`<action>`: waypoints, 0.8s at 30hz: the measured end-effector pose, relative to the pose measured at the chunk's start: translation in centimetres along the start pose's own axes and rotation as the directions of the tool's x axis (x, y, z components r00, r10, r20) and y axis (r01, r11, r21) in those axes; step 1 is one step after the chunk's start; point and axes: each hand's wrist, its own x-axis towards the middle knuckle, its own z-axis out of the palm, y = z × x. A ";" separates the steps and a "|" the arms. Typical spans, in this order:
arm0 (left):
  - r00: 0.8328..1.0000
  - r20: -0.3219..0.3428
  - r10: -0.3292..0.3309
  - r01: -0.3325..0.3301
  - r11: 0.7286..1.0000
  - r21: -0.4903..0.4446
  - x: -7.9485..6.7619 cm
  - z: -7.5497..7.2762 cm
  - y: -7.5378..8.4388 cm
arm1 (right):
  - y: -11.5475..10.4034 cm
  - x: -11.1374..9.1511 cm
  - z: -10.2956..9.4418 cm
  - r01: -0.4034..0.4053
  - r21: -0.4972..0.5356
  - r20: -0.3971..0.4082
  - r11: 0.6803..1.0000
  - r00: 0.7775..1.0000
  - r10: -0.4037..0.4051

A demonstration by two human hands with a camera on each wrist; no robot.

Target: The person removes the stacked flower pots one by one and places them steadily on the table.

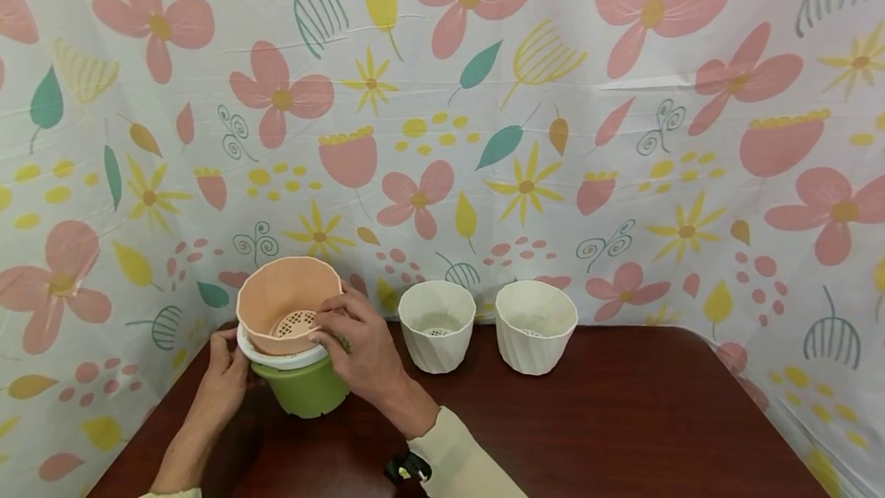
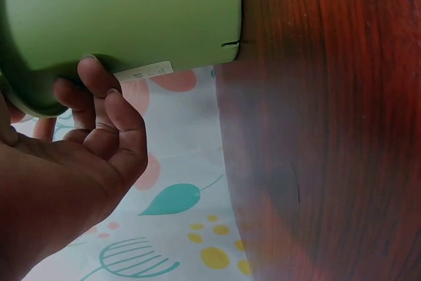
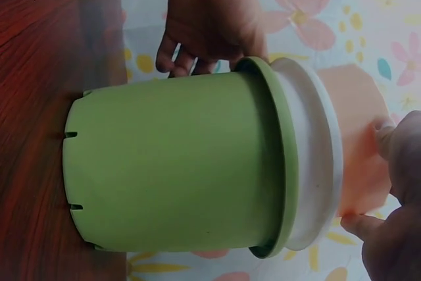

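1. Left hand grips the green pot w/ white rim, at table's left rear.
2. Right hand pinches the peach pot nested on top.
3. Two white pots stand just right, near the floral cloth.

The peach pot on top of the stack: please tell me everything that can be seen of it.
The peach pot looks like matt plastic, with faceted walls and a perforated grid at its bottom. It sits tilted in a white pot, itself nested in a green pot standing on the dark wooden table. The right hand grips its rim; the left hand holds the stack's side.
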 end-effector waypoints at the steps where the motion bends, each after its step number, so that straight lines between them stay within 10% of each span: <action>1: 1.000 -0.002 0.007 -0.007 1.000 0.006 0.0 -0.1 0.0 | -0.1 0.1 0.0 0.003 0.004 -0.002 1.000 1.000 -0.003; 24: 0.999 -0.009 0.036 -0.036 0.999 0.020 -0.3 0.1 0.4 | -0.9 1.1 -1.4 0.022 0.021 -0.043 1.000 0.999 -0.021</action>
